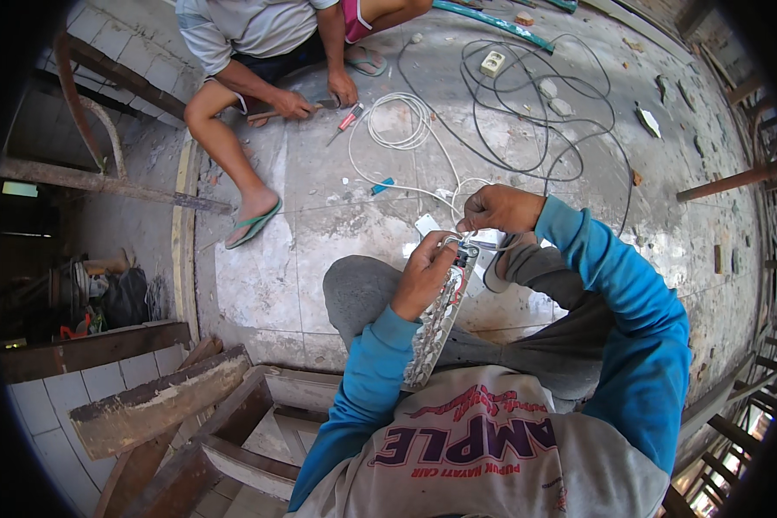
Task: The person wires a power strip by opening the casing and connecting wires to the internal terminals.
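Note:
My left hand is closed around the upper end of a long, opened power strip, which lies tilted between my legs. Its inner contacts and some coloured wires are exposed. At that same end, the bent fingers of my right hand pinch the end of a white cable, though the fingertips partly hide it. From there the white cable runs away to a loose coil on the floor. A small white piece lies just beyond my left hand, and a blue object rests farther off.
Across from me a person sits with hands near a red-handled screwdriver. A black cable and a cream socket lie at far right. Wooden beams stand at near left; a pipe juts in from the right.

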Demonstrator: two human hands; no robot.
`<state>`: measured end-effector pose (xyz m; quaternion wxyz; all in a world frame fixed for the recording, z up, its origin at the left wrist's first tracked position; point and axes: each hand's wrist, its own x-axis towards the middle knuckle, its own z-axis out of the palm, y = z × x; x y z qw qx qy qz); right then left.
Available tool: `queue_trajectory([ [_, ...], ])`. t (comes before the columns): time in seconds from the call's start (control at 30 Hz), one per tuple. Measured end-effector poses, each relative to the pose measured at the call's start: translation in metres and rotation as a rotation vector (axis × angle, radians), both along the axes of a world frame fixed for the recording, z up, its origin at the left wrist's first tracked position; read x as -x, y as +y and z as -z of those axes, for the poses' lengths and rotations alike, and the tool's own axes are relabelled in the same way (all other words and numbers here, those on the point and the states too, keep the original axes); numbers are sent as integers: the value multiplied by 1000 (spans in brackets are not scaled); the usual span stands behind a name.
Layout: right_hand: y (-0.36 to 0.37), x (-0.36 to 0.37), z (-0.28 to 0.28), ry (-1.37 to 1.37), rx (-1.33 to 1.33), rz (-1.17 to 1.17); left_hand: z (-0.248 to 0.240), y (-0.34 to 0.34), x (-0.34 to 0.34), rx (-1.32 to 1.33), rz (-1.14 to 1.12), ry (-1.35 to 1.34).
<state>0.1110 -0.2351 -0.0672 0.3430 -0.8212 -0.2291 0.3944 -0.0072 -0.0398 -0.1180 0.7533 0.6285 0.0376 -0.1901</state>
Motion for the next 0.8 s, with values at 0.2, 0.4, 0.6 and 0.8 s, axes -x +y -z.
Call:
queue_trajectory([
  [0.2, 2, 22, 19, -343, -380, 187, -2, 3, -1, 25, -33, -21],
  [0.4, 14, 54, -23, -374, -216, 501, 0, 7, 3, 60, -78, 11],
  [0.6, 9, 87, -17, 42, -291, 677, -2, 9, 3, 149, -78, 42],
  [0.8, 16, 106, 20, 332, -687, 914, 3, 13, 2, 85, -72, -32],
])
